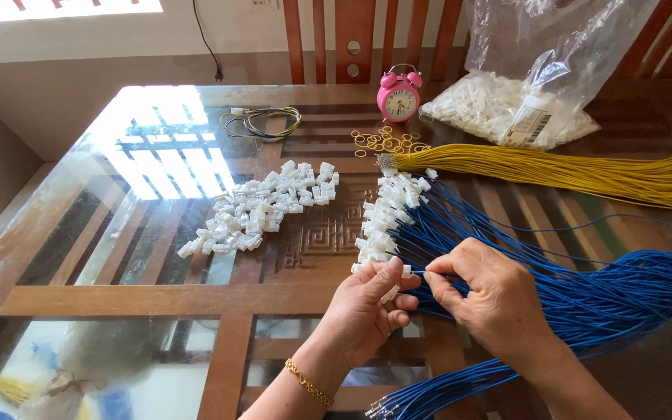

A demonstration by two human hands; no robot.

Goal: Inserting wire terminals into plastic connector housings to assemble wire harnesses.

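We count two hands, a left hand (367, 307) and a right hand (485, 299), with one gold bracelet (309, 383) on the left wrist, plus one pink alarm clock (398, 96), one clear plastic bag (530, 85) stuffed with white connectors and one small coil of yellow and blue wire (262, 122). There are two big wire bundles, one yellow bundle (569, 173) and one blue bundle (585, 292), and two loose heaps of white connectors, the left heap (258, 206) and the heap on the blue wires (389, 214), way too many pieces to count one by one. We also see a scatter of yellow rubber bands (386, 141), roughly a dozen or more, and two wooden chairs (367, 39) behind the counter (157, 299).
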